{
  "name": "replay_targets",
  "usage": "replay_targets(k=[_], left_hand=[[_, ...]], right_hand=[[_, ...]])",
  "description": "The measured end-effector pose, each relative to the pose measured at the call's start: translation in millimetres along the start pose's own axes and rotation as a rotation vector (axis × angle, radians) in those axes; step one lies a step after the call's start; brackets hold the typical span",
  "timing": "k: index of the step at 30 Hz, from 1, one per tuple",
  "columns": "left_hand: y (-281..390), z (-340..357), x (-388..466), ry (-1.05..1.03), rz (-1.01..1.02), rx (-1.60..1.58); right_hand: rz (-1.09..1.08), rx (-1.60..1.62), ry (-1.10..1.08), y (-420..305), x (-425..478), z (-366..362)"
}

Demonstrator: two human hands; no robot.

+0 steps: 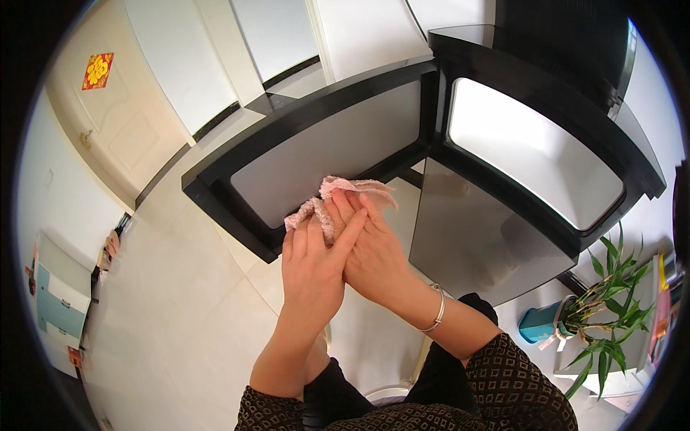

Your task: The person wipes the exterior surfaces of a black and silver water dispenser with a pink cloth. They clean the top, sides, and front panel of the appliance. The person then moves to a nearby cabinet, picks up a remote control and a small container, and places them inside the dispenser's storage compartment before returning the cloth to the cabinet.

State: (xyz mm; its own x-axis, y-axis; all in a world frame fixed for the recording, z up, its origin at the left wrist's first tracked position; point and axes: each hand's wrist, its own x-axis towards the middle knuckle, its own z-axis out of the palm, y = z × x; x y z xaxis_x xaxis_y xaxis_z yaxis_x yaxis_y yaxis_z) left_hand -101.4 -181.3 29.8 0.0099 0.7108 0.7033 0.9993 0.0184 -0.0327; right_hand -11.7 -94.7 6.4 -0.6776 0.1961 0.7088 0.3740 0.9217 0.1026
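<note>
Both my hands are together in front of a black cabinet-like appliance (485,64) whose door (329,140) stands open. My left hand (315,258) grips one bunched part of a pink terry cloth (358,186). My right hand (374,253), with a bracelet at its wrist, holds the other part, and its fingers press into the fabric. The left thumb lies across the back of my right hand. The cloth is close to the lower edge of the door's grey inner panel; I cannot tell whether it touches. A white-lined compartment (531,156) shows to the right of the door.
Below the compartment is a glossy grey panel (485,242). A leafy plant in a blue pot (542,320) stands at the right. At far left are a small drawer cabinet (64,291) and a cream door (129,124). Pale tiles (205,323) cover the floor.
</note>
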Motion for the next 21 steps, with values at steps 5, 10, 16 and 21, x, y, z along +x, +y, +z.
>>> replay_targets(k=[5,10,16,21], left_hand=[[-4,-2,-5,-0.011,0.006,0.016],[-9,-3,-11,-0.047,0.008,0.011],[-9,-12,-14,-0.114,-0.013,-0.005],[-13,-17,-22,-0.166,-0.016,0.081]], right_hand=[[-0.006,-0.026,-0.046,-3,2,-2],[-0.002,-0.050,-0.034,-5,2,4],[-0.010,-0.053,-0.026,-10,4,-1],[-0.014,-0.002,-0.009,-15,4,2]])
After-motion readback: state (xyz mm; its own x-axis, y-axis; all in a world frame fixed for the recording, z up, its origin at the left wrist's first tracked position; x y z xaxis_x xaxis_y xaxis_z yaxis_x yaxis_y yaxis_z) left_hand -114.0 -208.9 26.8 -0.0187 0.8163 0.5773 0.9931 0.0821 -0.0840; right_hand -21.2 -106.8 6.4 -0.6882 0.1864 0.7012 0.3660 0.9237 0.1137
